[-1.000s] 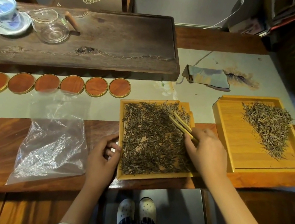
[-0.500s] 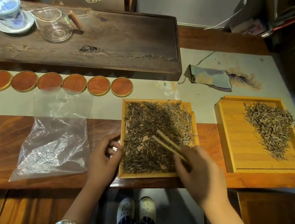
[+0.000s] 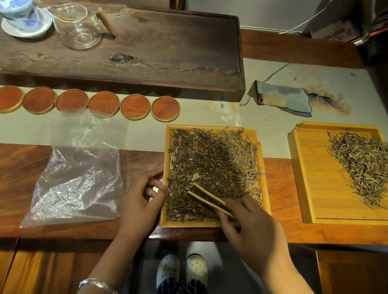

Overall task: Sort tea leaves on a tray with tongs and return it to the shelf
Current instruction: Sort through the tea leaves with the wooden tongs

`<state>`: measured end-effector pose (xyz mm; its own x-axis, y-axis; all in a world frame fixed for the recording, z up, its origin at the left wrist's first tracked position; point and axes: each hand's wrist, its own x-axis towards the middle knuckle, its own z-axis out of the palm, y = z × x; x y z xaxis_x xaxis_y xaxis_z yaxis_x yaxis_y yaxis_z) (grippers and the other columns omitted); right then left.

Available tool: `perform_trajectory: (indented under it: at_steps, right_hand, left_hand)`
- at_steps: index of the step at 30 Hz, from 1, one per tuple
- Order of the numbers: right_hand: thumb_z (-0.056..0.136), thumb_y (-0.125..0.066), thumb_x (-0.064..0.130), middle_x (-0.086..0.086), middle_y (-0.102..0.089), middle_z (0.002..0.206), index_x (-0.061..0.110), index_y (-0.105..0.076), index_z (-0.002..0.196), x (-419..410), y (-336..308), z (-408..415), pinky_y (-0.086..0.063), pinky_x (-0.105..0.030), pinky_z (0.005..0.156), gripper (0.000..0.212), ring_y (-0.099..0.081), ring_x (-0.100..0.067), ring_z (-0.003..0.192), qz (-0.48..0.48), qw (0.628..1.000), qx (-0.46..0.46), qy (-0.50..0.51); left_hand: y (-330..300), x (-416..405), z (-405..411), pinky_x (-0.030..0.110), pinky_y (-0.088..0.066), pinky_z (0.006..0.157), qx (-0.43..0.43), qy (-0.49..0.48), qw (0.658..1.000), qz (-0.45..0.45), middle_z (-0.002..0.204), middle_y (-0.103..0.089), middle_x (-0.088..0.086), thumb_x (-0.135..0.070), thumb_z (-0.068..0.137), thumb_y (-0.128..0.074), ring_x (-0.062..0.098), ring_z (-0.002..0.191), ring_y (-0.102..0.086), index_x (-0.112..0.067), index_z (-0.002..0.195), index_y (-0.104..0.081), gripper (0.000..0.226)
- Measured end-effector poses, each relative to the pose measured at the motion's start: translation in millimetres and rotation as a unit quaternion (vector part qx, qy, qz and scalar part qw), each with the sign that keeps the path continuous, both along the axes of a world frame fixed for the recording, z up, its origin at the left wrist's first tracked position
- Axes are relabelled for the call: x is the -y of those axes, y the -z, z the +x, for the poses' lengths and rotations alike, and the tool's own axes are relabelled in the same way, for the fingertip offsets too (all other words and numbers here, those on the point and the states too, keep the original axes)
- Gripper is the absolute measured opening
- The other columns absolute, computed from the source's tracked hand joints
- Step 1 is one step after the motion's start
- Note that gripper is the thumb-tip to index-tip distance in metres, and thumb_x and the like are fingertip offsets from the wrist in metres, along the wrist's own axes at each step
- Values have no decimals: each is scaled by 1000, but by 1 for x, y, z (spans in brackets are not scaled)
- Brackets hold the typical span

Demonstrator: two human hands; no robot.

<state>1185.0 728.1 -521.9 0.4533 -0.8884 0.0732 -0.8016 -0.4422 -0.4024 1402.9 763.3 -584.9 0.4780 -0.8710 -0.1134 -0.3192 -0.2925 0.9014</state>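
Observation:
A small wooden tray [image 3: 266, 187] sits at the table's front edge, covered with dark tea leaves [image 3: 210, 163]. My right hand [image 3: 251, 227] holds bamboo tongs [image 3: 208, 198] whose tips lie slightly apart over the leaves in the tray's near left part. My left hand [image 3: 140, 204] rests against the tray's left rim, fingers curled on its edge. A larger wooden tray [image 3: 306, 175] to the right holds a pile of paler tea leaves [image 3: 361, 167] in its right half.
A crumpled clear plastic bag [image 3: 77, 176] lies left of the small tray. Several round red coasters [image 3: 83, 104] line up behind it. A dark tea board [image 3: 151, 51] carries a lidded cup [image 3: 14, 7] and glass pitcher [image 3: 80, 30]. A folded cloth [image 3: 279, 98] lies behind the trays.
My right hand has drawn the tongs from the tray's far right area toward its near left part. My left hand has stayed on the tray's left rim.

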Motion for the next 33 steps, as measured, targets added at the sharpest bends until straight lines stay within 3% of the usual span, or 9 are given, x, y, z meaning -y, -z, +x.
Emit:
perform_trajectory:
  at_steps: [3,8,19,25,30,33]
  right_hand:
    - [79,-74,21,-4,-64,81,12,-72,97,1,1,0,-49,-33,39,20,-63,-21,60,8,1000,-4,-3]
    - [79,-75,21,-5,-64,79,12,-73,96,4,6,2,-45,-27,41,19,-64,-23,59,6,1000,-7,25]
    - [81,-73,20,-6,-65,83,10,-72,99,8,6,3,-49,-31,43,20,-64,-25,62,9,1000,14,21]
    - [84,-67,30,6,-59,83,22,-69,111,1,0,-26,-52,-36,48,28,-64,-16,65,34,997,29,64]
    - [81,-71,29,6,-57,79,23,-70,106,-17,1,-50,-47,-31,42,26,-61,-16,65,61,997,-26,31]
    - [80,-71,31,5,-59,82,24,-69,105,-22,2,-56,-48,-32,42,26,-63,-18,66,70,996,-46,27]
  left_hand:
    - [0,0,0,6,-43,58,-5,4,1000,-4,77,-65,-9,-5,85,-64,-3,60,-55,-49,104,-56,48]
    - [2,1,-1,10,-44,59,-10,-2,1000,2,78,-65,-7,-9,86,-64,-1,60,-54,-50,105,-57,45]
    - [3,0,0,6,-42,57,-11,-5,1000,3,77,-65,-9,-9,86,-64,-1,59,-53,-33,110,-62,35]
    - [3,-1,0,5,-41,56,-7,-8,1000,2,76,-65,-6,-7,86,-65,-1,60,-53,-24,107,-64,27]
    - [4,0,-1,3,-40,55,7,-10,1000,4,72,-62,-8,-5,85,-65,-3,60,-54,-16,104,-65,22]
    - [3,0,-1,4,-40,56,-10,-10,1000,-2,74,-63,-8,-6,86,-65,-2,59,-53,-21,107,-65,27]
